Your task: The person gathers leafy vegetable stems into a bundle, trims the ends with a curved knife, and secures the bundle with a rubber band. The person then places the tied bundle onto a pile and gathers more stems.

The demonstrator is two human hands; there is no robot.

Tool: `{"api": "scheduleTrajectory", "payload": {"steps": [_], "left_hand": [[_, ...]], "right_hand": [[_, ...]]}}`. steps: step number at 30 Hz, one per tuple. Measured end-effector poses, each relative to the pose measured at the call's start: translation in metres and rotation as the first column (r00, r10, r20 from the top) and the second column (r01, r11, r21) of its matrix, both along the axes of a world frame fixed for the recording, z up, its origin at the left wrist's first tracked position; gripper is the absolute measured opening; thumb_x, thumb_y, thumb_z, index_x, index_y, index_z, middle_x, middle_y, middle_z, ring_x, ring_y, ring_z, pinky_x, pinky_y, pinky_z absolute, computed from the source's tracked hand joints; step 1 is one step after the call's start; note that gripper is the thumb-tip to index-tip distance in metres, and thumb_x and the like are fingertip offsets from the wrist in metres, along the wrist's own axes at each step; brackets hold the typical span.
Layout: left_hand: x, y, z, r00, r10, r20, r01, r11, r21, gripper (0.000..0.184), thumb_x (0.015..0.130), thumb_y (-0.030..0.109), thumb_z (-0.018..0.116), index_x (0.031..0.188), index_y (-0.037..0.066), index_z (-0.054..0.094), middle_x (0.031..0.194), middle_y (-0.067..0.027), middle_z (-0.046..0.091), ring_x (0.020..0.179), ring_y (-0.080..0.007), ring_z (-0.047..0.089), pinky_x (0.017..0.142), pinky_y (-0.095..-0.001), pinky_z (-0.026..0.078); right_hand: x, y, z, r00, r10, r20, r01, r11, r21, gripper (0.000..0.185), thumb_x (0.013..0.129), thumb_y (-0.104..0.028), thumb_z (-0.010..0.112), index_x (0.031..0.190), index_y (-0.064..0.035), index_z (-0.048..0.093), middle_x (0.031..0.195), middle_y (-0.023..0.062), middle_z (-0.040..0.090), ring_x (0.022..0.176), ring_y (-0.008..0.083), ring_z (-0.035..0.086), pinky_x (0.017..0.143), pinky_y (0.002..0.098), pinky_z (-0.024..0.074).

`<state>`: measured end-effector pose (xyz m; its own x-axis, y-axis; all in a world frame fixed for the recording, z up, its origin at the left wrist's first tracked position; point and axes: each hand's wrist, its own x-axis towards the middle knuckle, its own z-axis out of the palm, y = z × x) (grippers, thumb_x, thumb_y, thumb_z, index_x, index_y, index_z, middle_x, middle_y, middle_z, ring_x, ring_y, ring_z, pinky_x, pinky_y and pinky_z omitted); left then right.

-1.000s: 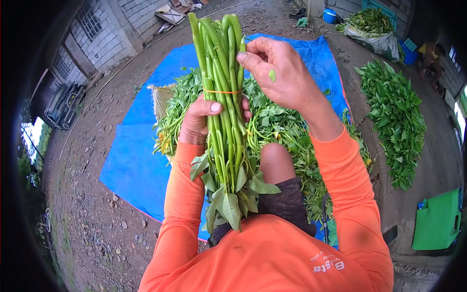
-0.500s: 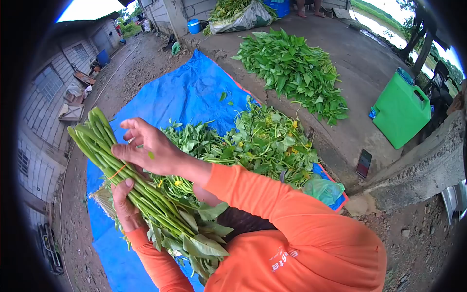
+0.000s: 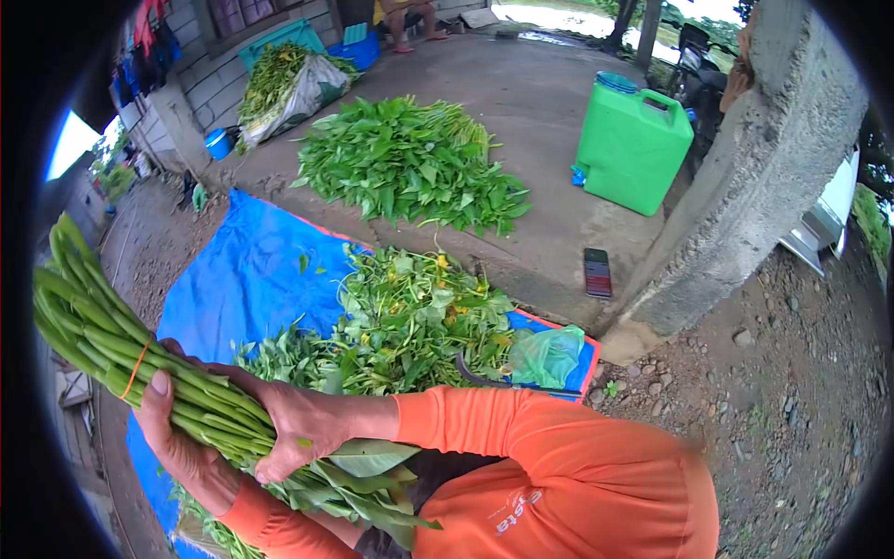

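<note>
A bundle of long green leafy stems (image 3: 209, 396) slants across the lower left, cut ends up-left and leaves toward my orange shirt. An orange rubber band (image 3: 137, 370) circles it near the cut ends. My left hand (image 3: 186, 447) is closed around the bundle from below, its thumb just under the band. My right hand (image 3: 303, 424) wraps the stems closer to the leaves. Beyond my hands, loose leafy vines (image 3: 414, 321) lie heaped on a blue tarp (image 3: 247, 265). A dark curved tool (image 3: 477, 374) lies partly hidden at the heap's edge.
A pile of leafy bunches (image 3: 400, 168) lies on the concrete floor. Near it are a green water container (image 3: 633, 144), a phone (image 3: 597, 272) and a concrete post (image 3: 726, 205). A green plastic bag (image 3: 548, 359) rests on the tarp's corner. A person's legs (image 3: 410, 20) show at the back.
My right hand has come down from beside the banded part and now grips the stems nearer the leaves. The bundle has shifted left in view, and the view has turned right.
</note>
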<state>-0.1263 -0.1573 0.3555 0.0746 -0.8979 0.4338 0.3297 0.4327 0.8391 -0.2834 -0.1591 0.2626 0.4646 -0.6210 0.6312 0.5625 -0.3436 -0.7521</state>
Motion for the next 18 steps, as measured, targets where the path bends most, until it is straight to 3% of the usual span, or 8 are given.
{"api": "scheduleTrajectory", "payload": {"steps": [3,4,6,8,10,12,14,18], "left_hand": [[-0.037,-0.017,0.002,0.997,-0.071,0.009,0.071,0.997,-0.009,0.056,0.091,0.018,0.078,0.136,-0.004,0.053,0.11,-0.0184,0.065,0.082,-0.0234,0.069,0.068,-0.0344,0.062],[-0.049,-0.019,0.001,0.995,-0.1,0.011,0.1,0.994,-0.032,0.057,0.091,0.018,0.078,0.136,-0.004,0.052,0.11,-0.0195,0.065,0.08,-0.0243,0.069,0.066,-0.0344,0.062],[-0.059,-0.025,0.0,0.977,-0.21,-0.029,0.208,0.977,-0.052,0.06,0.091,0.02,0.078,0.139,-0.005,0.052,0.111,-0.0192,0.065,0.083,-0.0257,0.07,0.07,-0.0358,0.062],[-0.064,-0.034,-0.001,0.939,-0.317,-0.134,0.314,0.948,-0.045,0.063,0.091,0.022,0.077,0.142,-0.005,0.051,0.111,-0.0185,0.064,0.087,-0.0266,0.07,0.075,-0.0376,0.063],[-0.069,-0.047,-0.012,0.882,-0.43,-0.192,0.425,0.903,-0.065,0.066,0.094,0.027,0.076,0.147,-0.004,0.051,0.113,-0.0181,0.065,0.097,-0.0296,0.072,0.085,-0.0398,0.064],[-0.083,-0.058,-0.032,0.928,-0.336,-0.161,0.351,0.933,0.077,0.067,0.097,0.032,0.074,0.15,-0.002,0.05,0.123,-0.0212,0.067,0.105,-0.033,0.073,0.089,-0.0417,0.065],[-0.085,-0.069,-0.055,0.938,-0.326,0.119,0.313,0.942,0.119,0.088,0.098,0.052,0.074,0.16,-0.001,0.042,0.146,-0.0222,0.063,0.121,-0.033,0.07,0.103,-0.0458,0.059],[-0.025,-0.053,-0.103,0.817,-0.339,0.467,0.146,0.905,0.4,0.086,0.091,0.042,0.088,0.157,0.001,0.052,0.14,-0.0172,0.069,0.122,-0.0263,0.07,0.103,-0.0395,0.055]], "right_hand": [[-0.051,0.009,0.017,0.989,0.042,-0.141,-0.019,0.987,0.159,0.121,0.064,-0.022,0.098,0.161,0.0045,0.03,0.145,0.0127,0.059,0.132,0.0194,0.057,0.115,0.0363,0.0473],[-0.062,0.01,0.016,0.996,0.042,-0.085,-0.03,0.991,0.13,0.135,0.064,-0.027,0.102,0.166,0.0048,0.021,0.151,0.0135,0.055,0.138,0.0208,0.054,0.118,0.0374,0.0445],[-0.076,0.008,0.002,0.995,0.058,-0.077,-0.062,0.997,-0.042,0.15,0.063,-0.031,0.104,0.171,0.0043,0.006,0.159,0.0158,0.049,0.146,0.0223,0.048,0.123,0.0384,0.0396],[-0.087,0.014,-0.018,0.99,0.027,-0.139,-0.026,1.0,0.009,0.154,0.066,-0.031,0.102,0.172,0.0018,-0.005,0.169,0.0162,0.037,0.155,0.0239,0.038,0.129,0.0396,0.0302],[-0.093,0.021,-0.024,0.999,0.045,-0.012,-0.043,0.989,0.141,0.146,0.072,-0.033,0.098,0.173,0.0013,-0.002,0.169,0.0157,0.036,0.156,0.0245,0.036,0.13,0.041,0.0281],[-0.106,0.019,-0.039,0.998,-0.054,-0.032,0.058,0.988,0.144,0.135,0.077,-0.035,0.093,0.174,0.0,0.005,0.169,0.0149,0.037,0.156,0.0243,0.036,0.13,0.042,0.0289],[-0.123,0.018,-0.067,0.961,-0.239,-0.139,0.255,0.961,0.11,0.127,0.077,-0.034,0.09,0.174,-0.0022,0.014,0.17,0.0136,0.037,0.157,0.0248,0.036,0.13,0.0426,0.0285],[-0.174,0.032,-0.108,0.907,-0.375,-0.19,0.418,0.856,0.305,0.114,0.078,-0.018,0.086,0.173,-0.0064,0.023,0.164,0.0115,0.046,0.152,0.0228,0.045,0.128,0.0409,0.0335]]}}
